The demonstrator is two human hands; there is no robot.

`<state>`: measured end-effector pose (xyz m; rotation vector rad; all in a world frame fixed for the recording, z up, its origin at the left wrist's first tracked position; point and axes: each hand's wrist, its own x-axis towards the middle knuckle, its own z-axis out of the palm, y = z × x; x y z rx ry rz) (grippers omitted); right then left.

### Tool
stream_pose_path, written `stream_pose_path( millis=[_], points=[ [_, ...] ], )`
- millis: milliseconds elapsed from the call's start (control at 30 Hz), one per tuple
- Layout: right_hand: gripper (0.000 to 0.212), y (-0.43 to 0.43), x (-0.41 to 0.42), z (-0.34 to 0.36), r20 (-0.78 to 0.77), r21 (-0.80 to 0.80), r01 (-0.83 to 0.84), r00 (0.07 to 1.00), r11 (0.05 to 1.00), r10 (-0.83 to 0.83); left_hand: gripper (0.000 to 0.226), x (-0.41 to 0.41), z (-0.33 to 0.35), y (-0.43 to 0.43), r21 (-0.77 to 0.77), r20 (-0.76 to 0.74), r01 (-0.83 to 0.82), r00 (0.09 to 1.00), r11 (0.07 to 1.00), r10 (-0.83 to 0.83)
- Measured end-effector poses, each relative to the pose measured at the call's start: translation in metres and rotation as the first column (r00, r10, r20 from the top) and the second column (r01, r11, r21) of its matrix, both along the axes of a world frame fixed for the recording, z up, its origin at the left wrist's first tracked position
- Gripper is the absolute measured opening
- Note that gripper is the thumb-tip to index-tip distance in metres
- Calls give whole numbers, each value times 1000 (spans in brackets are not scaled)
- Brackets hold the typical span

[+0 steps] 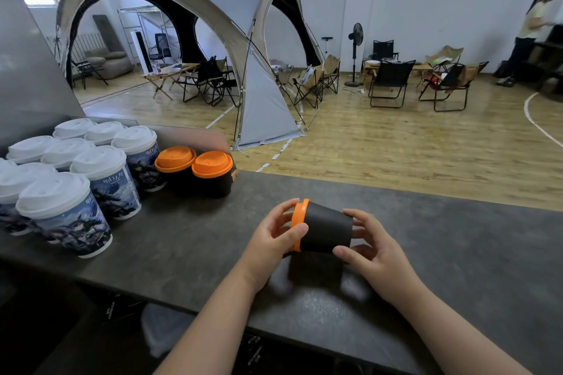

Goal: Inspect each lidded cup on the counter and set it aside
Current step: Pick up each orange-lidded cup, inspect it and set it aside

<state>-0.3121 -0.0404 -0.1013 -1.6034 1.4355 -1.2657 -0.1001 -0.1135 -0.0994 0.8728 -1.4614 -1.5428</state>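
Now the black cup [327, 230] is held on its side over the middle of the counter [457, 253]; the left hand [274, 240] curls round its orange lid [300, 222], the right hand [371, 248] pinches the base; best to roll it slowly between both, thumb on the lid rim, checking the seam all round.

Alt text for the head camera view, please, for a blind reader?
A left hand and right hand hold an orange-lidded black cup on its side over a counter. Two matching cups and white-lidded cups stand at left.
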Motion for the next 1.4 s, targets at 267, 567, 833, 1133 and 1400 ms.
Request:
stream_pose_path(
  millis=[267, 567, 833, 1133, 1400],
  points=[
    [51, 1, 1, 3, 8, 23, 6, 1000, 1000, -7, 77, 2, 0, 0, -16, -1, 38, 999, 999, -39],
    [64, -1, 2, 4, 16, 21, 22, 1000, 1000, -22, 67, 5, -1, -1, 20, -16, 10, 1000, 1000, -9],
    [60, -1, 2, 4, 24, 32, 1, 1000, 999, -2, 64, 4, 0, 0, 19, -13, 22, 1000, 1000, -21],
    [56, -3, 0, -2, 53, 20, -6, 999, 1000, 5, 57, 3, 2, 1, 48, -31, 17, 999, 999, -15],
    [61, -3, -1, -2, -7, 20, -18, 1000, 1000, 19, 67, 3, 3, 0, 70, -46, 2, 999, 998, 2]
  ],
)
